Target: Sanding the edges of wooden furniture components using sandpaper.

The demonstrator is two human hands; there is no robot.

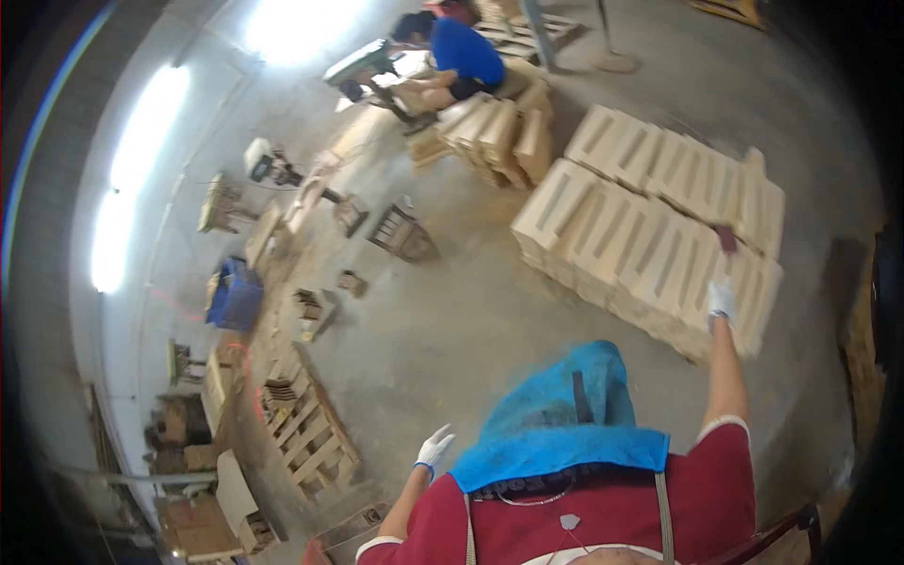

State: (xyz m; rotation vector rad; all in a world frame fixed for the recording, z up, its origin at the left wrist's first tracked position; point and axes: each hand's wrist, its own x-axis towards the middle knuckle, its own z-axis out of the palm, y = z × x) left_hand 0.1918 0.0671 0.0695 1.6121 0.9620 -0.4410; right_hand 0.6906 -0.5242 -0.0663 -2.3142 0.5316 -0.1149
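Observation:
My right hand (722, 298), in a white glove, reaches out over the stacked pale wooden pieces (650, 235), which have long slots in their upper faces. A dark red flat piece (726, 239) juts from the fingers and lies against the top of the stack. Its exact kind is too small to tell. My left hand (434, 446), also gloved in white, hangs out over the floor with its fingers stretched and nothing in it. A blue cloth apron (565, 405) covers my front, over a dark red shirt.
Ahead, a person in blue (466, 52) sits by a machine (363, 61), near more stacked wood (494, 132). Leftward are a wooden pallet (315, 428), a blue bin (235, 294), a slatted wooden stand (403, 234) and cardboard boxes (193, 518). A post (537, 33) rises beyond the stack.

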